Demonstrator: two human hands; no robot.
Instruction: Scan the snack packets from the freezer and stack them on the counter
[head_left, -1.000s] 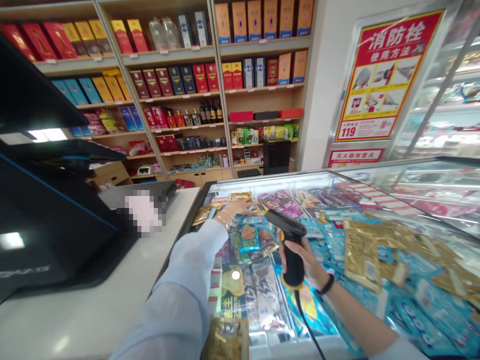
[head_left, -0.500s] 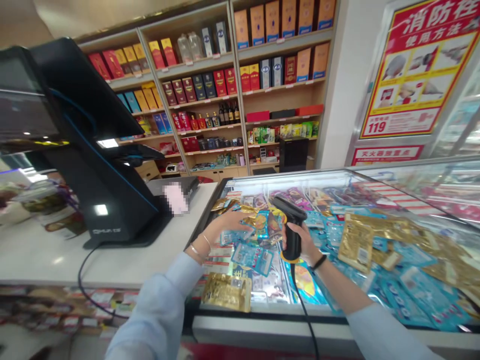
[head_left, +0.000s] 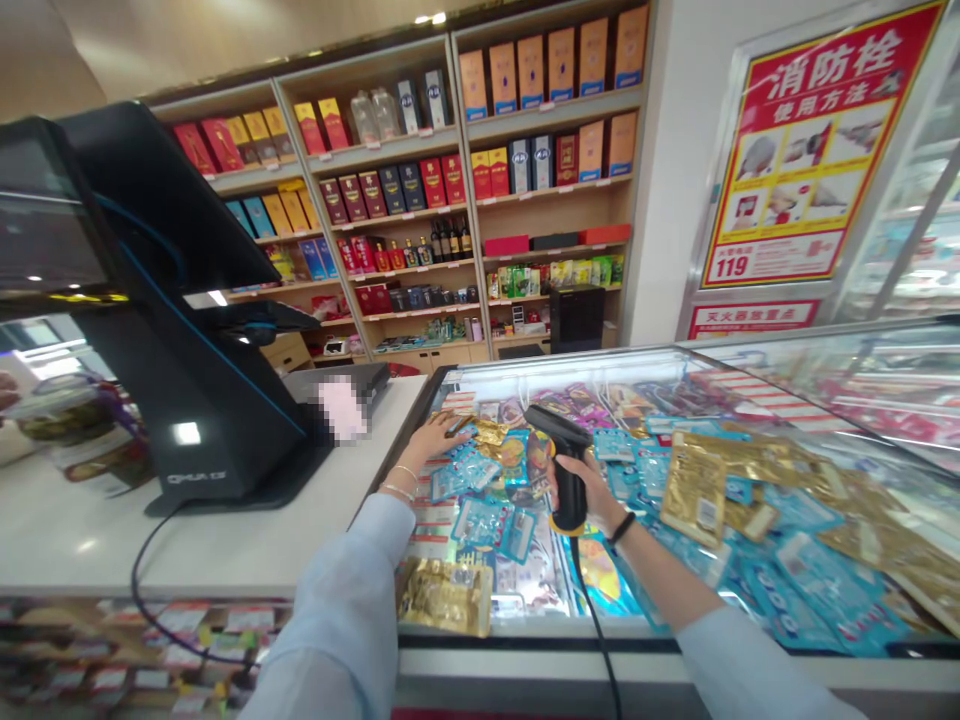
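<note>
Landmark: the scanner (head_left: 559, 428). Right hand (head_left: 589, 488) has it, fingers wrapped round the handle, head tipped up and pointing left and away. It's over the display case (head_left: 487, 662), clear of the near edge, among the packets.

Nearest first. Black cable (head_left: 600, 620) drops from the scanner's handle, over the case's near edge. Large gold packet (head_left: 446, 597) lies nearer and left of the scanner, flat by that edge. Blue packets (head_left: 491, 525) sit left of the scanner and a bit nearer, loosely grouped. Right of the scanner: big heap of blue and gold packets, overlapping, one gold packet (head_left: 694, 490) on top with its barcode label up. Black band (head_left: 621, 528) on the right wrist, just right of the scanner handle.

Left hand (head_left: 433, 438) is left of the scanner, palm down, fingers stretched out onto small packets by the case's left rim. Can't tell if it pinches one. Two thin bangles (head_left: 400, 483) on that wrist.

Further left of the scanner: white counter (head_left: 300, 560), black terminal (head_left: 217, 430) standing on it, lidded jar (head_left: 82, 430) left of that, dark flat unit (head_left: 379, 378) just past the terminal base, partly pixelated.

Beyond the scanner: purple packets (head_left: 581, 403) in the case, then wall shelves (head_left: 551, 210) with boxes and bottles. Beyond it to the right: red and yellow poster (head_left: 814, 150) on the wall.
</note>
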